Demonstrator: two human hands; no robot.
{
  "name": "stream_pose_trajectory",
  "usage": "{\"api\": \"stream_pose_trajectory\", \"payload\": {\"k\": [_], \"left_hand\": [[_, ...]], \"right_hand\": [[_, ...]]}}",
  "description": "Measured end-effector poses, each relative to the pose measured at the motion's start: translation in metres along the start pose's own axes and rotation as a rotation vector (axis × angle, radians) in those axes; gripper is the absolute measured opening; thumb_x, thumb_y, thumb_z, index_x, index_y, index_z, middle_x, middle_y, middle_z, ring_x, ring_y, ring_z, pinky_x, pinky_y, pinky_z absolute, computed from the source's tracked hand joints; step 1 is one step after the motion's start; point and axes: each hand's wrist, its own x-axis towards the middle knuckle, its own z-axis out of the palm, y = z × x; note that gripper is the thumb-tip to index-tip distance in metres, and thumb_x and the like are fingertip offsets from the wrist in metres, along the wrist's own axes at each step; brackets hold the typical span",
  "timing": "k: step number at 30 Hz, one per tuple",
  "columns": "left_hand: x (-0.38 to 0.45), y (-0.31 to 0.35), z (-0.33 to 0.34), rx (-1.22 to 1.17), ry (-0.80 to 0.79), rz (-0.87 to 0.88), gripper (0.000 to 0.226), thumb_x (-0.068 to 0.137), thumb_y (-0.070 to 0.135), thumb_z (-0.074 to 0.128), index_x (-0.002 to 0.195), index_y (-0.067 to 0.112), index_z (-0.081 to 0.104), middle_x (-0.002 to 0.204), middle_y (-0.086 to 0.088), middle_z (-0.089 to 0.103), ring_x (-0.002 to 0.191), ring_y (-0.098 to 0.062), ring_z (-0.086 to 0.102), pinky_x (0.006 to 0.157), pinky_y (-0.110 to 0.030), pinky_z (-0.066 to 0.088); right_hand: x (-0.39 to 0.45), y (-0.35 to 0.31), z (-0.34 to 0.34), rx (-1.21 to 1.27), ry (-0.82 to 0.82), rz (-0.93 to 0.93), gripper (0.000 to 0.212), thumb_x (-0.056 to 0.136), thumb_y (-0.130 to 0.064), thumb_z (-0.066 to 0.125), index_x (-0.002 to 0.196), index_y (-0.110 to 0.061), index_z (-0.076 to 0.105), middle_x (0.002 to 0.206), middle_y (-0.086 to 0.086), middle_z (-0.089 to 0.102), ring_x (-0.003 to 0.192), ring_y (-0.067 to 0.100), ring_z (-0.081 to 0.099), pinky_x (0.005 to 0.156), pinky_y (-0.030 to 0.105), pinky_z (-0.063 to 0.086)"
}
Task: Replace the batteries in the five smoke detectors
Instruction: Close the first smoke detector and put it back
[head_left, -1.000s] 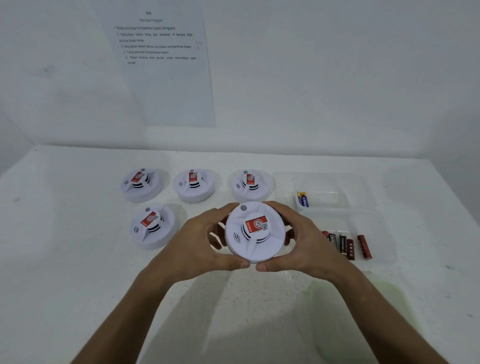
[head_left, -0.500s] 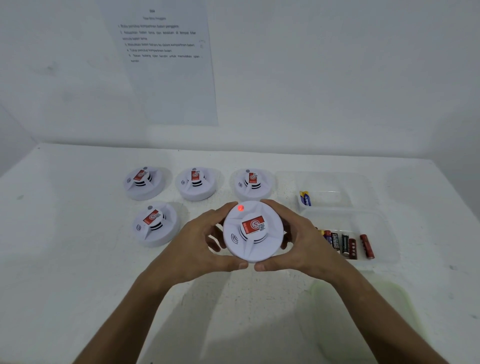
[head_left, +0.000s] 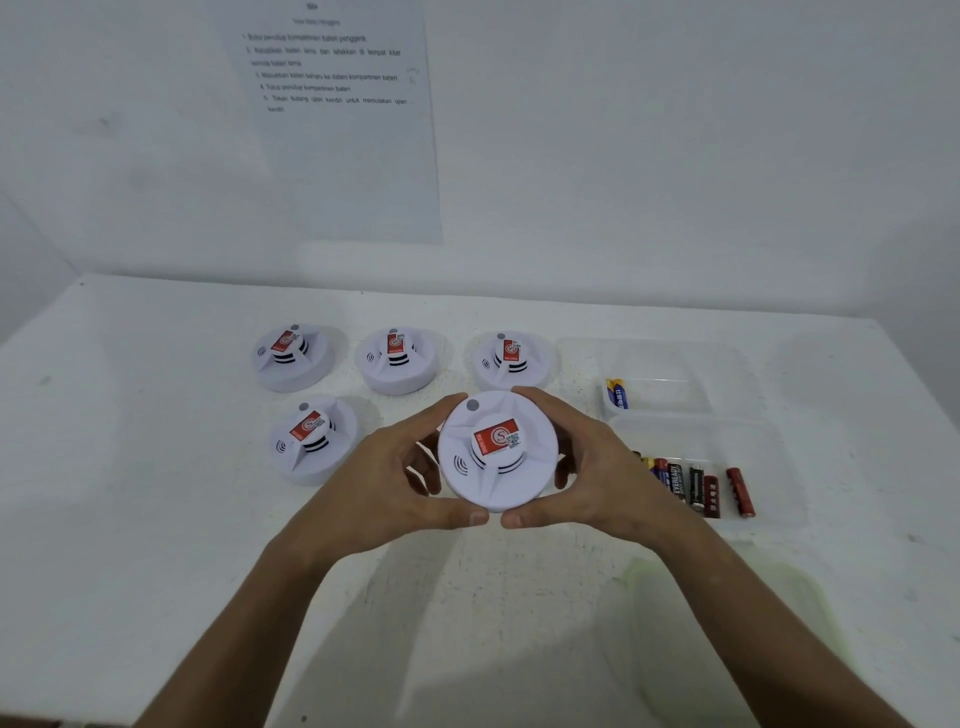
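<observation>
A round white smoke detector (head_left: 496, 452) with a red label faces up between both hands, just above the table. My left hand (head_left: 379, 478) cups its left rim and my right hand (head_left: 597, 475) cups its right rim, thumbs nearly meeting at the front. Its small indicator near the top rim is grey and unlit. Three more detectors stand in a back row (head_left: 292, 356) (head_left: 397, 358) (head_left: 510, 358), and another detector (head_left: 311, 439) sits at the left. A clear tray (head_left: 769, 467) at the right holds several batteries (head_left: 696, 486). A second clear tray (head_left: 675, 364) behind it holds one yellow-blue battery (head_left: 617, 393).
The white table (head_left: 130, 493) meets a white wall at the back, where a printed instruction sheet (head_left: 332, 119) hangs. A translucent greenish lid (head_left: 727, 639) lies at the front right, under my right forearm.
The red indicator light on the held detector, lit half a second ago, is now off. Both hands keep the same hold; the detector has barely moved.
</observation>
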Motion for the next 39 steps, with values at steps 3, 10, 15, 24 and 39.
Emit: {"api": "stream_pose_trajectory", "payload": {"k": [3, 10, 15, 24, 39], "left_hand": [[-0.001, -0.002, -0.001, 0.008, 0.011, -0.003, 0.084, 0.067, 0.035, 0.085, 0.138, 0.045, 0.04, 0.104, 0.021, 0.064, 0.079, -0.017, 0.061, 0.068, -0.025, 0.058], [-0.002, 0.002, 0.0, -0.017, 0.052, 0.006, 0.079, 0.066, 0.034, 0.084, 0.128, 0.051, 0.04, 0.104, 0.029, 0.062, 0.081, -0.006, 0.061, 0.064, -0.016, 0.052], [-0.003, -0.005, 0.001, -0.011, 0.077, -0.006, 0.083, 0.065, 0.032, 0.086, 0.135, 0.043, 0.043, 0.107, 0.024, 0.064, 0.081, -0.005, 0.061, 0.064, -0.016, 0.052], [0.002, -0.018, -0.002, 0.069, 0.135, -0.031, 0.084, 0.057, 0.048, 0.088, 0.126, 0.062, 0.043, 0.104, 0.02, 0.059, 0.084, -0.012, 0.056, 0.065, -0.018, 0.053], [0.005, -0.023, -0.005, 0.099, 0.132, -0.052, 0.084, 0.06, 0.042, 0.088, 0.128, 0.056, 0.041, 0.105, 0.021, 0.056, 0.088, -0.013, 0.058, 0.067, -0.013, 0.05]], "right_hand": [[0.005, 0.0, 0.002, -0.012, -0.008, 0.006, 0.098, 0.061, -0.016, 0.095, 0.144, -0.029, 0.044, 0.131, -0.013, 0.063, 0.116, 0.012, 0.06, 0.081, 0.023, 0.053], [0.011, 0.003, 0.006, -0.008, -0.017, 0.002, 0.096, 0.063, -0.017, 0.094, 0.144, -0.029, 0.044, 0.134, -0.01, 0.061, 0.122, 0.019, 0.058, 0.096, 0.048, 0.054], [0.014, 0.003, 0.006, 0.015, -0.032, -0.001, 0.095, 0.063, -0.014, 0.094, 0.144, -0.027, 0.045, 0.134, -0.007, 0.062, 0.122, 0.02, 0.058, 0.097, 0.048, 0.053], [0.025, 0.005, 0.009, -0.033, -0.051, 0.005, 0.093, 0.062, -0.017, 0.094, 0.14, -0.033, 0.047, 0.128, -0.015, 0.063, 0.116, 0.012, 0.059, 0.089, 0.024, 0.053], [0.035, 0.015, 0.017, -0.083, -0.019, 0.019, 0.094, 0.057, -0.028, 0.096, 0.137, -0.039, 0.048, 0.129, -0.01, 0.059, 0.113, 0.014, 0.056, 0.085, 0.027, 0.054]]}}
